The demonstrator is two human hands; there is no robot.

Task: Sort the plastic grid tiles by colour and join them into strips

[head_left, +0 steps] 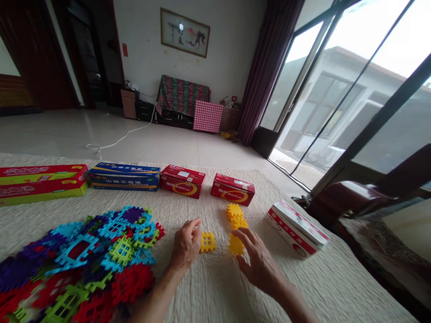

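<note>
My right hand [258,260] has its index finger at the far edge of a yellow interlocking block [236,245] and its thumb at the near edge. Beyond it, more yellow blocks [235,212] form a short line on the cloth. My left hand [186,244] is curled, and its palm side is hidden. Close against its right side is a yellow window-shaped block [208,242]; whether the fingers touch it I cannot tell. To the left spreads a large pile of notched plastic blocks [79,251] in blue, purple, green and red.
Along the far side stand a red-and-green box [43,181], a blue box [124,177] and two red boxes, one left [182,181] and one right [233,189]. A white-and-red box [296,229] lies at the right. Everything rests on a quilted cream cloth [202,291].
</note>
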